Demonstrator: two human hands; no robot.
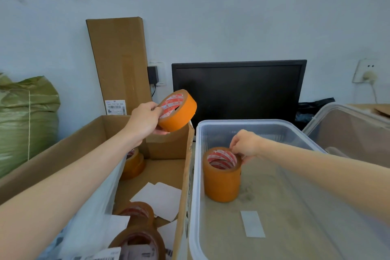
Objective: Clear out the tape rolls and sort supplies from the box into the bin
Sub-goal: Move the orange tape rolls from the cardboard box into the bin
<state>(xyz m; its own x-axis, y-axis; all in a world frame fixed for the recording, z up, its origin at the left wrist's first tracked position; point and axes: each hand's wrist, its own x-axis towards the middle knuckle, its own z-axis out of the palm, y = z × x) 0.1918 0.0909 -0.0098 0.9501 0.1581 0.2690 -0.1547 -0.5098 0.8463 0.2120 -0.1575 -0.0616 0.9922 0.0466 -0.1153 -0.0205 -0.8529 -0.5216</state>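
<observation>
Matt brown cardboard box (63, 154). Translucent smooth plastic bin (195, 175). Glossy orange tape rolls (222, 181), woven green sack (27, 120).

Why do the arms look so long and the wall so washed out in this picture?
Head view: the wide-angle lens stretches the forearms at the edges and bows the bin; soft, flat light leaves faint shadows and a bluish, hazy wall; the papers up top are too blurred to read; the tape roll in the left hand stays fairly sharp.
</observation>
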